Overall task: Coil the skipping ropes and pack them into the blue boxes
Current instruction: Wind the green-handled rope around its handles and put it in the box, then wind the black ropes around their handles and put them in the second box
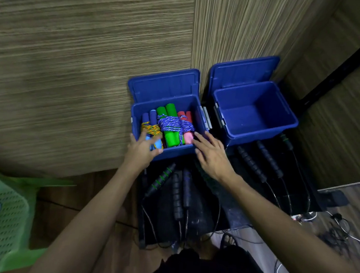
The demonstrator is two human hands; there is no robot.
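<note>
Left box (136, 120) is filling up nicely: three coiled ropes lie in it, a blue-handled one (149, 123) bound in orange cord, a green one (170, 122) and a pink one (187, 126) wrapped in blue cord. The right box (284, 114), lid up behind it, holds nothing that shows, so I'd call this roughly half done. Left hand (141, 149) is at the near rim, fingers (153, 140) loosely spread over the blue handles, touching or just above them, hard to tell which. Right hand (211, 155) comes in flat, its fingers straight and slightly parted, tips just beside the pink handle at the box's near right corner, pinching nothing. Below the wrists, on the dark surface (233, 213), black ropes (177, 196) lie uncoiled, and more black handles (251, 163) sit beyond the right hand's little-finger side, in front of the empty box. Those are left to coil and pack.
</note>
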